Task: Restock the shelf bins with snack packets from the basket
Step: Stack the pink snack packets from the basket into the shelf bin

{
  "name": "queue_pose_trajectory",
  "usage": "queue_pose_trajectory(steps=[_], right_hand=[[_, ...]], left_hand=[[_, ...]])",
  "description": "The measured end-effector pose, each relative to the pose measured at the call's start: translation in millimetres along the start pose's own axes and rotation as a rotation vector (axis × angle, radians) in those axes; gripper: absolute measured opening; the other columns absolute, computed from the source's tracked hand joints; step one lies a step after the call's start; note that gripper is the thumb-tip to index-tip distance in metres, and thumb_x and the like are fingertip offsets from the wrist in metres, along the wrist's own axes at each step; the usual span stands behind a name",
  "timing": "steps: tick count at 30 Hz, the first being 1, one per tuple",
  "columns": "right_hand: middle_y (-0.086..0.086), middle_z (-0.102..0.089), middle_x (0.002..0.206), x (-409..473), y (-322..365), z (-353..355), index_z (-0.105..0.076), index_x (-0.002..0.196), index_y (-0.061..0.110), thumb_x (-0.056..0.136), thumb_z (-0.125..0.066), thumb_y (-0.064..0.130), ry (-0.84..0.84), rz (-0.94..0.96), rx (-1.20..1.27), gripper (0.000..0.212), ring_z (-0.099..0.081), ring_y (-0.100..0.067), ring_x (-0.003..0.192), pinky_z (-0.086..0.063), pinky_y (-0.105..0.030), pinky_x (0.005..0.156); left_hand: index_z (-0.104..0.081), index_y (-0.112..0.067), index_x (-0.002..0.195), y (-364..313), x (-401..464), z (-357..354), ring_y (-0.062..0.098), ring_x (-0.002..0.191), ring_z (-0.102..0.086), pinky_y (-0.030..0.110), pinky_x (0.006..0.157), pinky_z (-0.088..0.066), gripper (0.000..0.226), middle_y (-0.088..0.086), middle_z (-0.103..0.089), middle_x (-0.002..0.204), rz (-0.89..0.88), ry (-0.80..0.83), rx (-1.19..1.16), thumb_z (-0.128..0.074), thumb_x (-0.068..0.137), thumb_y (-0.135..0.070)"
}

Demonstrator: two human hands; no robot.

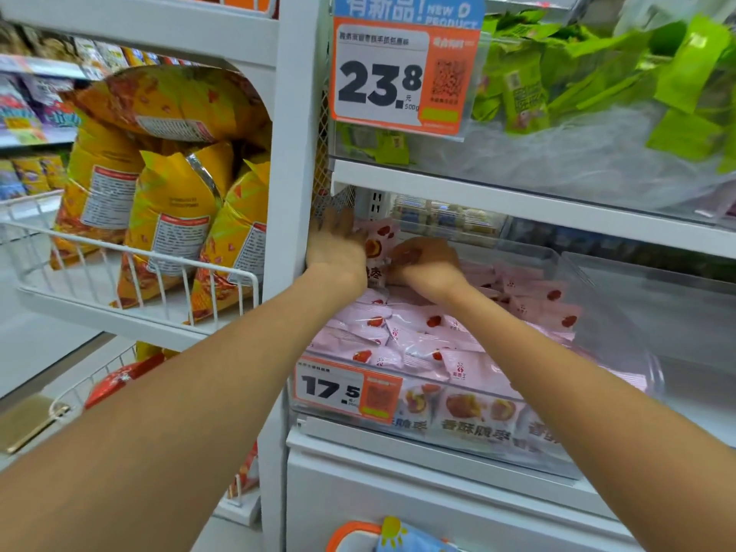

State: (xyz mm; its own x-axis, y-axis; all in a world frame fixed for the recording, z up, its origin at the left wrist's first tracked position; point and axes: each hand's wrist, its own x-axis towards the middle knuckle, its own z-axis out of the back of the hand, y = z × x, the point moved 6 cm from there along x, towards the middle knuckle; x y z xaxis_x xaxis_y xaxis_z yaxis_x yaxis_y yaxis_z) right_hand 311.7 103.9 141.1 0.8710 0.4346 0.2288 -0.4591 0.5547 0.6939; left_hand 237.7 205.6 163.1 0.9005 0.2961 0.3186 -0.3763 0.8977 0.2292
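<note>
**Both Hands Deep in the Pink Packet Bin**

Reaching into the clear plastic bin (605,308) on the middle shelf, at its back left corner. Left hand (336,249) up against the white shelf post (294,153), fingers stretched out fairly straight and touching a pink snack packet (378,237) that stands upright at the back. Right hand (428,264) just beside it, fingers curled down over more pink packets; blurry here, so perhaps pinching one, but hard to be sure. Both bare forearms stretched out from the bottom of the view.

Filled with a heap of pink packets (398,332), each with a little red fruit picture, piled highest on the left side and thinner on the right. Stuck on the bin's front, an orange and white price tag (348,390) reading 17.5.

Above, on the next shelf up, another clear bin (557,169) holding green packets (597,73), with a big price tag (398,73) reading 23.8 under a blue "NEW PRODUCT" sign (410,8).

To the left, a white wire basket (131,268) stuffed with big yellow and orange snack bags (171,201). Under it, part of a second wire basket (93,380) with a red bag (119,382) inside.

Down at the bottom edge, a bit of something orange, blue and yellow (382,535), too cut off to name.
</note>
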Motion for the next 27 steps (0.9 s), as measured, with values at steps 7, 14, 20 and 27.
queue_pose_trajectory(steps=[7, 14, 20, 27], right_hand=[[0.001, -0.073, 0.101, 0, 0, -11, -0.077, 0.095, 0.024, 0.082, -0.07, 0.013, 0.031, 0.014, -0.067, 0.018, -0.066, -0.016, 0.09, -0.043, -0.018, 0.072], [0.0, -0.071, 0.107, -6, 3, -4, -0.074, 0.102, 0.023, 0.084, -0.066, 0.017, 0.145, 0.058, -0.1, 0.02, -0.064, -0.018, 0.095, -0.053, -0.031, 0.089], [0.002, -0.068, 0.114, -16, 2, 7, -0.071, 0.106, 0.023, 0.086, -0.063, 0.017, 0.102, 0.047, -0.038, 0.022, -0.062, -0.018, 0.101, -0.051, -0.03, 0.09], [0.003, -0.07, 0.095, -75, 2, 42, -0.069, 0.08, 0.027, 0.085, -0.067, 0.009, 0.051, 0.015, 0.07, 0.018, -0.066, -0.013, 0.086, -0.055, -0.033, 0.085]], left_hand=[[-0.028, -0.018, 0.145, -10, -1, -3, 0.031, 0.137, -0.02, 0.036, 0.109, -0.023, 0.063, 0.014, -0.024, 0.147, -0.02, 0.005, 0.026, -0.053, 0.088, -0.025], [-0.02, -0.024, 0.149, 2, 3, 3, 0.032, 0.137, -0.026, 0.04, 0.106, -0.032, 0.069, 0.011, -0.027, 0.148, 0.057, 0.1, -0.248, -0.055, 0.09, -0.024], [-0.033, -0.016, 0.143, -2, -11, 16, 0.032, 0.133, -0.032, 0.04, 0.104, -0.034, 0.065, 0.012, -0.036, 0.142, 0.08, 0.05, -0.246, -0.061, 0.084, -0.015], [-0.052, -0.014, 0.124, -6, -76, 38, 0.032, 0.113, -0.053, 0.038, 0.086, -0.044, 0.037, 0.009, -0.058, 0.123, 0.14, -0.004, -0.542, -0.056, 0.087, -0.019]])
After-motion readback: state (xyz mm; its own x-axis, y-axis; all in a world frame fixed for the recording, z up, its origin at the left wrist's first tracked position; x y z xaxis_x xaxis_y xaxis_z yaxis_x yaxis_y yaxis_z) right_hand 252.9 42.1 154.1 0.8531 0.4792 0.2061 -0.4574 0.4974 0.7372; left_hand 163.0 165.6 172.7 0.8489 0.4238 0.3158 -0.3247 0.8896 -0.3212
